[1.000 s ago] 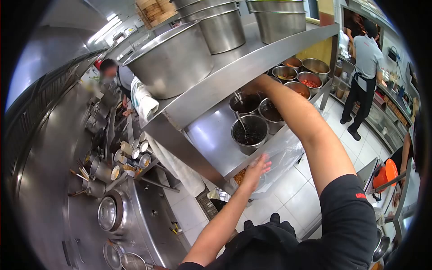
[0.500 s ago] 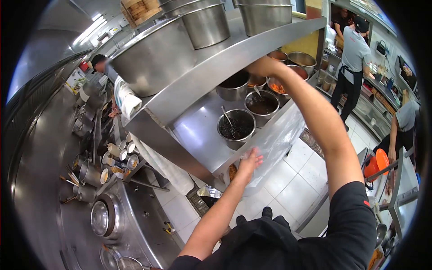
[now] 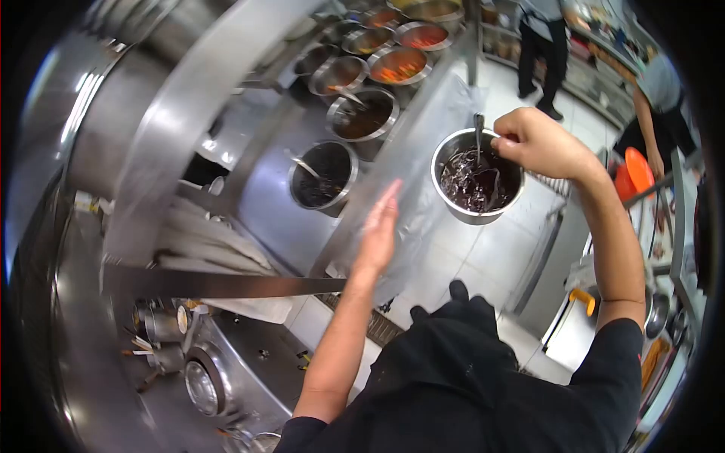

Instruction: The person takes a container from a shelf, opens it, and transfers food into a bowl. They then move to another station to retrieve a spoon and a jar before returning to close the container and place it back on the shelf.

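My right hand (image 3: 542,143) is closed on the rim of a metal pot (image 3: 477,217), which hangs in the air above the tiled floor. Dark, glossy strips in liquid fill that pot, and a spoon (image 3: 478,136) stands upright in it, by the far rim. My left hand (image 3: 377,232), slightly blurred, has its fingers stretched out beside the front edge of the metal shelf (image 3: 260,192), apart from the held pot. Nearest to it on the shelf is a second pot of dark contents (image 3: 320,198), with a spoon leaning inside.
More metal pots line the shelf, one with brown sauce (image 3: 368,121), another with orange pieces (image 3: 400,69). Clear plastic sheeting (image 3: 423,143) covers the shelf's front. At right are an orange container (image 3: 638,172) and a co-worker (image 3: 657,94); another person (image 3: 542,45) stands farther back.
My right hand has come out from the shelf's back with a pot, now held over the floor. My left hand has shifted up and left in view. The camera view has turned.
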Motion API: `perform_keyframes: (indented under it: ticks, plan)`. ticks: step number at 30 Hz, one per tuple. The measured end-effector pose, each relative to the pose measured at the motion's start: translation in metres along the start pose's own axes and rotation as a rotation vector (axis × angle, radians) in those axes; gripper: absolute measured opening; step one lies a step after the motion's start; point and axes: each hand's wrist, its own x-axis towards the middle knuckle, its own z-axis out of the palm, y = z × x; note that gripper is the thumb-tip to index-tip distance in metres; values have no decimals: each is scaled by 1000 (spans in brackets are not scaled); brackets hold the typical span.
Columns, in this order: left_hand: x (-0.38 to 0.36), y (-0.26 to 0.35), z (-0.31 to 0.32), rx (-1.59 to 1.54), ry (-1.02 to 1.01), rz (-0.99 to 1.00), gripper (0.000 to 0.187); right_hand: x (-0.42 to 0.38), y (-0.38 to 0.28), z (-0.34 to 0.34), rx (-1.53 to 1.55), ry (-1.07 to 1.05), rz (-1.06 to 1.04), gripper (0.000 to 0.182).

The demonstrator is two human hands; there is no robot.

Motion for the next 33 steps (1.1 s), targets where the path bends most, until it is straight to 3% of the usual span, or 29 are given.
perform_keyframes:
  ticks: [4, 8, 19, 20, 23, 27, 30, 32, 33]
  plan:
    - [-2, 15, -11, -233, -36, 96, 63, -18, 70, 86, 15, 4, 47, 24]
    - [0, 14, -15, -213, -65, 125, 62, 13, 108, 176, 89, -4, 133, 25]
    - [-3, 17, -5, -352, 2, 111, 62, 193, 83, 309, 168, -55, 327, 29]
    - [-3, 16, -7, -344, 3, 110, 62, 229, 101, 355, 129, -40, 280, 30]
    - [-3, 17, -6, -345, 12, 102, 63, 233, 96, 359, 316, 135, 378, 31]
    - [-6, 16, -4, -367, 34, 87, 63, 253, 92, 375, 88, 61, 346, 34]
    - [-8, 13, -7, -335, 36, 74, 63, 276, 116, 414, -68, 90, 217, 36]
    - [-8, 16, -6, -304, 43, 73, 64, 254, 109, 375, -256, -7, 61, 36]
    - [-8, 14, -7, -313, 40, 71, 65, 259, 131, 404, -270, 54, -33, 36]
